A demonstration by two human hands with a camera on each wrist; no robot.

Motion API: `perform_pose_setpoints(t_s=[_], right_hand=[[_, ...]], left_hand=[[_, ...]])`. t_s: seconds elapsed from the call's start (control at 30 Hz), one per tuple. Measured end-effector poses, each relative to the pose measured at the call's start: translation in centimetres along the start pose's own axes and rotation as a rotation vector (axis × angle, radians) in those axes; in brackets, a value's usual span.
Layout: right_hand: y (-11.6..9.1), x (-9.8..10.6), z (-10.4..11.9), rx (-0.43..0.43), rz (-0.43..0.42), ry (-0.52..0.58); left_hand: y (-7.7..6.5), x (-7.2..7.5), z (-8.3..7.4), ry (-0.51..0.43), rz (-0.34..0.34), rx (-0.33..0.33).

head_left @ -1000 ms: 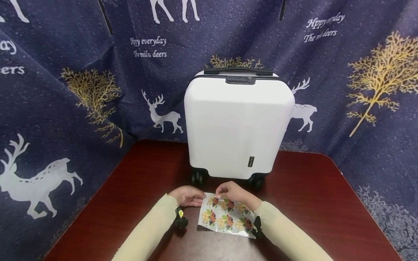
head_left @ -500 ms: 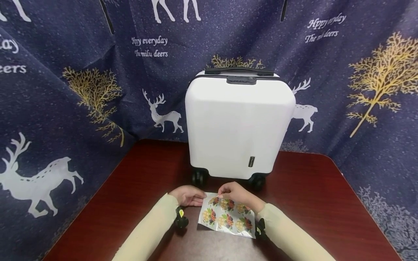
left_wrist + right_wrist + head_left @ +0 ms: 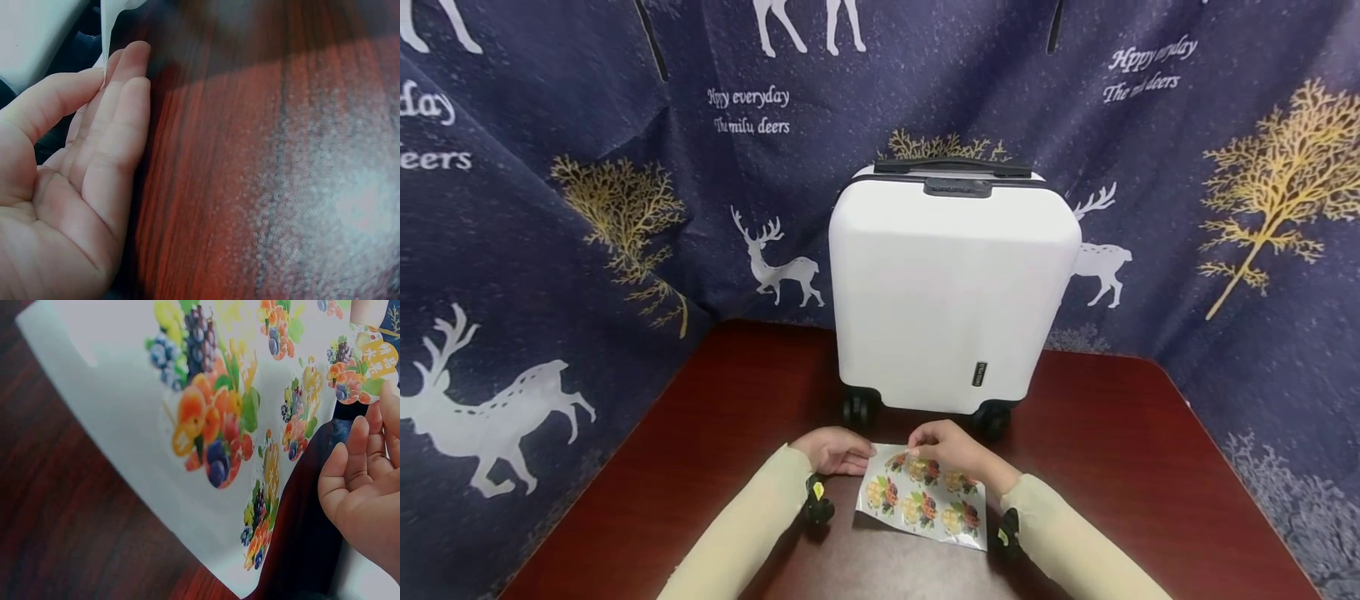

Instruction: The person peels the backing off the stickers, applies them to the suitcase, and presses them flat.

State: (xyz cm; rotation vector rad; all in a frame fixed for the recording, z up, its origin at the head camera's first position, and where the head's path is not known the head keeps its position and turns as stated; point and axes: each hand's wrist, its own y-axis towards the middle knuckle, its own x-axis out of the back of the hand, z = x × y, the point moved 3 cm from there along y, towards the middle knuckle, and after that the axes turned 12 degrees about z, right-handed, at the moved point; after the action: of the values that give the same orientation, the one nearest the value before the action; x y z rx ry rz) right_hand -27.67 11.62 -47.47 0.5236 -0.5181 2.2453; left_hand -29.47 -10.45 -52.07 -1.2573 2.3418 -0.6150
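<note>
A white sheet of fruit-print stickers (image 3: pixel 898 508) is held above the table in the head view, its upper left corner at my left hand (image 3: pixel 837 451). In the left wrist view the thumb (image 3: pixel 59 97) and fingers of that hand pinch the sheet's thin edge (image 3: pixel 106 37). My right hand (image 3: pixel 951 450) is over the sheet's top edge. The right wrist view shows its thumb and fingers (image 3: pixel 359 444) pinching one fruit sticker (image 3: pixel 365 365), which stands up at the sheet's far edge. Other printed stickers (image 3: pixel 212 419) lie flat on the sheet.
A white suitcase (image 3: pixel 951 308) with black wheels (image 3: pixel 992 418) stands upright just behind the hands. The dark red table (image 3: pixel 737 383) reaches out on both sides. A blue deer-print cloth (image 3: pixel 760 175) hangs behind. Each wrist wears a small black camera (image 3: pixel 817 504).
My right hand has shifted slightly to the right along the sheet's top edge, with the sticker in its fingertips. The left hand has stayed almost in place at the corner.
</note>
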Motion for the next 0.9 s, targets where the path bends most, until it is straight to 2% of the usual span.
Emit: perform_pose_setpoints(t_s=[0.33,0.9], right_hand=[[-0.27,-0.38,-0.2,0.012,-0.003,0.067],[-0.96,-0.38,-0.31,-0.019,-0.051,0.068]], left_hand=[[0.1,-0.12,-0.15,-0.005,-0.025,0.012],[-0.09,-0.11,-0.26,-0.016,-0.023,0.023]])
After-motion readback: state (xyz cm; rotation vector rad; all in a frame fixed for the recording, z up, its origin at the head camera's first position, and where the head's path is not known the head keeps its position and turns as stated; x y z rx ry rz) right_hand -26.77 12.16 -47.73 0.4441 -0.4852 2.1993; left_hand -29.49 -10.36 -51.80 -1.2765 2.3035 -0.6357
